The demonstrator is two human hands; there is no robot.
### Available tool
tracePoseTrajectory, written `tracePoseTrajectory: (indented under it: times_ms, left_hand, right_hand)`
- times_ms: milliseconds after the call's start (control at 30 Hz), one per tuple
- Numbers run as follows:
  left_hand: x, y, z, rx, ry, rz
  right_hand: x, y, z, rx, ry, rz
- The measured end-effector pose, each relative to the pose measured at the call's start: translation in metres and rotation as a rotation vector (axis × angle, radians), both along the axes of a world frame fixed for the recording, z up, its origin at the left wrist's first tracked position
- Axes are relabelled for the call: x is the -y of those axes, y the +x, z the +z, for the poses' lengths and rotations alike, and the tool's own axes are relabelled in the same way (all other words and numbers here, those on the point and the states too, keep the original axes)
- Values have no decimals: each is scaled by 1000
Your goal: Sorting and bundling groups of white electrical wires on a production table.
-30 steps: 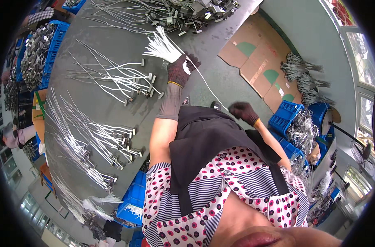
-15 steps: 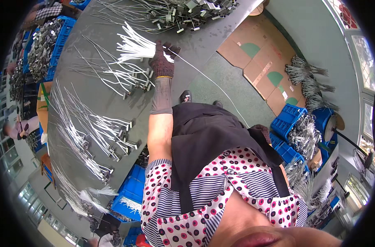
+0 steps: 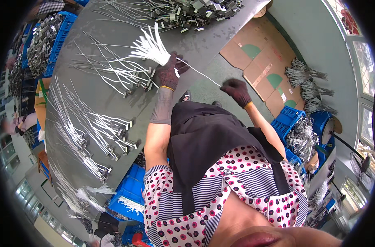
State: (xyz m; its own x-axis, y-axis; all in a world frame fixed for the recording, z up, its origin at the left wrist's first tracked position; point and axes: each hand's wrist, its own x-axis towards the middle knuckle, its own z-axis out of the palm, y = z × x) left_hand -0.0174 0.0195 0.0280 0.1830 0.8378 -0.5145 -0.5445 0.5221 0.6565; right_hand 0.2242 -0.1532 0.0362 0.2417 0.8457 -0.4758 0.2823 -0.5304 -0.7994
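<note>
Gripping white tie bundle (image 3: 148,47) in your left hand (image 3: 170,71); right hand (image 3: 236,89) pinching one strand (image 3: 200,74); several wire bunches (image 3: 101,127) laid out, pile (image 3: 195,10) remaining.

Grey worktable (image 3: 113,99) spans upper left; green floor (image 3: 302,37) with flattened cardboard (image 3: 263,61); blue crates (image 3: 288,121) alongside; daylit windows (image 3: 366,123) at right.
</note>
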Motion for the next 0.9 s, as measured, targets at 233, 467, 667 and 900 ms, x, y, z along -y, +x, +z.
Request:
tracePoseTrajectory:
  times_ms: [233, 467, 667, 900]
  left_hand:
    - [5, 11, 3, -125, 28, -103]
    - [4, -19, -29, -1640, 1153, -491]
    - [-9, -19, -3, -205, -87, -50]
    - [-36, -83, -11, -1183, -3, -212]
  right_hand:
    - [-125, -70, 9, -304, 257, -107]
    - [-185, -138, 5, -71, 286, -115]
    - [-213, -126, -3, 127, 432, 105]
    - [-258, -43, 4, 654, -35, -27]
